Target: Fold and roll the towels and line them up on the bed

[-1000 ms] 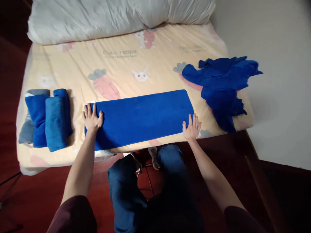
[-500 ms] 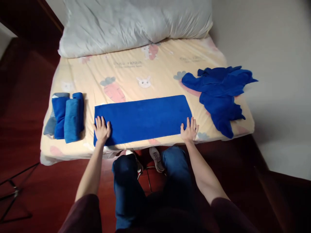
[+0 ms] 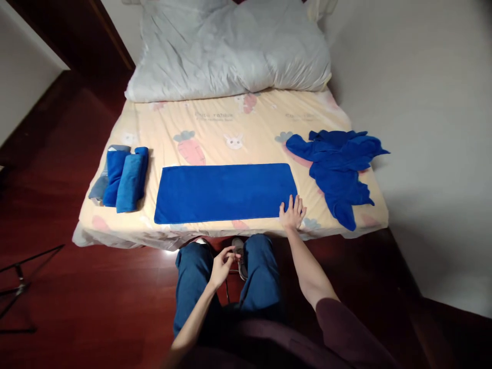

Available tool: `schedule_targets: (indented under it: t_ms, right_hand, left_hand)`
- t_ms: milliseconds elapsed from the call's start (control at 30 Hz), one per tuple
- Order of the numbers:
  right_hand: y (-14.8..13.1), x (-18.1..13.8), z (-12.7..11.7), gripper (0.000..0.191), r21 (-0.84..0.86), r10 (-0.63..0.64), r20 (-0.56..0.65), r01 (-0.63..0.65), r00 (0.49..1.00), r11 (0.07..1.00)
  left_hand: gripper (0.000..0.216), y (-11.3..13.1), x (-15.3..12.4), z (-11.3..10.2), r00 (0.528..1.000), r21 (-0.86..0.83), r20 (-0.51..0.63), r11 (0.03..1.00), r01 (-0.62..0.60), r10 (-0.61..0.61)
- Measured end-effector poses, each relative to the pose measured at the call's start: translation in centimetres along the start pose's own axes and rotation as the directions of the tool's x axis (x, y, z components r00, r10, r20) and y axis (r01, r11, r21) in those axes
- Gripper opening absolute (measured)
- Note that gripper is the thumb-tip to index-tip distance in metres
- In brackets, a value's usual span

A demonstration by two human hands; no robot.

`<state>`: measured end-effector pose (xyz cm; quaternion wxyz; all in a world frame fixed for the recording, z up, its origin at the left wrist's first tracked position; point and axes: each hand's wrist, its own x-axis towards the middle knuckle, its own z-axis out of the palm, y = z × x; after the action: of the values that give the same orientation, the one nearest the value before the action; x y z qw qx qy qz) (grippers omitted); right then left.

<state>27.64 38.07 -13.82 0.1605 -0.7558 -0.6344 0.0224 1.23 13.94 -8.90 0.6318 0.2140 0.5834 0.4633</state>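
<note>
At the front edge of the bed (image 3: 215,134) I noted the folded blue towel (image 3: 225,192) lying flat. Right hand (image 3: 292,212) spread wide on its near right corner, probably pinning it. Left hand (image 3: 222,264) loosely curled above the knees, seemingly empty. Rolled towels (image 3: 125,177) lay to the left, loose towel heap (image 3: 338,169) to the right.

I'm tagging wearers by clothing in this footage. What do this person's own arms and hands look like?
The left hand and the right hand are bare: no gloves, and no ring or watch shows. The right forearm is uncovered up to a dark maroon sleeve near the elbow. The left forearm is uncovered too, and its sleeve is out of view.
</note>
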Motion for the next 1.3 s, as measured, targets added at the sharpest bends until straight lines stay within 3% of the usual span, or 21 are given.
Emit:
schedule_targets:
  t_ms: [133, 300, 400, 567, 733, 867, 1000, 1067, 1133, 1200, 1300]
  right_hand:
    - [0.2, 0.0, 0.2, 0.064, -0.001, -0.001, -0.013, 0.001, 1.000, 1.000]
    - [0.8, 0.3, 0.9, 0.064, -0.015, -0.014, -0.040, 0.014, 0.999, 1.000]
    - [1.1, 0.5, 1.3, 0.064, -0.029, -0.018, -0.032, 0.017, 0.999, 0.999]
    - [1.5, 0.6, 1.6, 0.064, -0.063, -0.016, -0.020, 0.015, 1.000, 0.998]
    - [1.2, 0.8, 1.5, 0.064, -0.086, -0.007, -0.012, 0.006, 1.000, 0.996]
    - [1.0, 0.5, 1.0, 0.063, -0.076, -0.003, 0.011, 0.004, 1.000, 0.997]
    - [0.4, 0.8, -0.6, 0.064, -0.076, -0.036, 0.022, 0.038, 0.999, 0.996]
    - [-1.3, 2.1, -1.6, 0.060, -0.053, -0.153, 0.006, 0.153, 0.988, 0.987]
    - [-4.7, 4.5, -2.2, 0.051, 0.032, -0.343, 0.048, 0.341, 0.938, 0.939]
    - [-9.5, 7.8, -2.0, 0.044, 0.183, -0.524, 0.151, 0.497, 0.838, 0.848]
    - [-17.7, 13.1, -0.3, 0.040, 0.359, -0.670, 0.278, 0.573, 0.688, 0.737]
  left_hand:
    - [0.040, 2.0, 4.8, 1.6, 0.993, -0.429, 0.034, 0.895, 0.120, -0.117]
    - [0.025, 4.4, 9.3, 2.9, 0.992, -0.665, -0.015, 0.742, 0.085, -0.127]
    - [0.024, 4.0, 9.8, 4.5, 0.986, -0.725, -0.080, 0.687, 0.043, -0.146]
    - [0.033, 3.5, 10.7, 6.4, 0.973, -0.792, -0.068, 0.605, 0.080, -0.218]
    - [0.031, 4.8, 12.4, 6.9, 0.963, -0.822, -0.119, 0.568, 0.041, -0.241]
    - [0.027, 5.0, 12.2, 7.0, 0.929, -0.825, -0.196, 0.565, 0.017, -0.313]
    - [0.023, 4.6, 12.1, 7.1, 0.916, -0.839, -0.201, 0.544, 0.022, -0.347]
    - [0.024, 4.6, 12.3, 7.1, 0.913, -0.856, -0.190, 0.516, 0.025, -0.360]
    - [0.027, 4.8, 12.5, 7.1, 0.911, -0.871, -0.175, 0.490, 0.034, -0.374]
    - [0.029, 5.1, 12.7, 7.1, 0.913, -0.881, -0.151, 0.471, 0.050, -0.379]
    - [0.031, 5.7, 12.7, 7.0, 0.905, -0.896, -0.130, 0.439, 0.067, -0.404]
